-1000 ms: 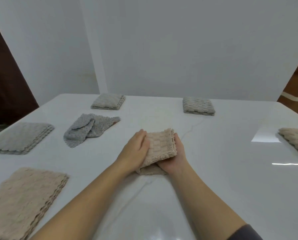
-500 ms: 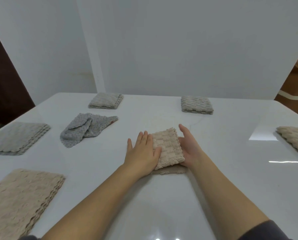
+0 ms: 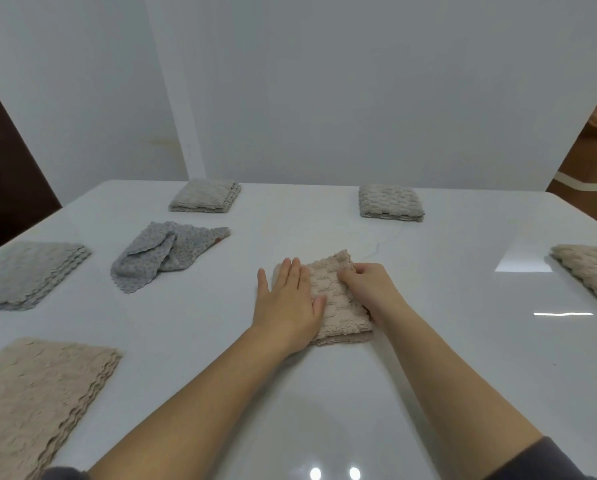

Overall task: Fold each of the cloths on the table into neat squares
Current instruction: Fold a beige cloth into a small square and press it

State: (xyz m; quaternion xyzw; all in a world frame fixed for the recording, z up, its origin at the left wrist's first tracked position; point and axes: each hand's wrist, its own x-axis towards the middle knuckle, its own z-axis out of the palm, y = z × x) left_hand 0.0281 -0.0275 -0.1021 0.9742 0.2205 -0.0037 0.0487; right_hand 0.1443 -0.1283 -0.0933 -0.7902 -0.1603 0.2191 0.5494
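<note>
A folded beige cloth (image 3: 335,299) lies in the middle of the white table (image 3: 428,341). My left hand (image 3: 288,304) lies flat on its left half with fingers straight, pressing it down. My right hand (image 3: 369,285) has its fingers curled at the cloth's right edge and pinches the fabric there. A crumpled grey cloth (image 3: 165,251) lies unfolded to the left and further back.
Folded cloths sit at the back left (image 3: 205,195) and back right (image 3: 390,202). A grey stack (image 3: 23,271) and a beige stack (image 3: 30,403) lie along the left edge, a beige cloth (image 3: 591,275) at the right edge. A cardboard box (image 3: 594,168) stands beyond the table.
The cloth went from held up between both hands to lying flat. My left hand now presses it, and my right hand went from open beside it to pinching its right edge.
</note>
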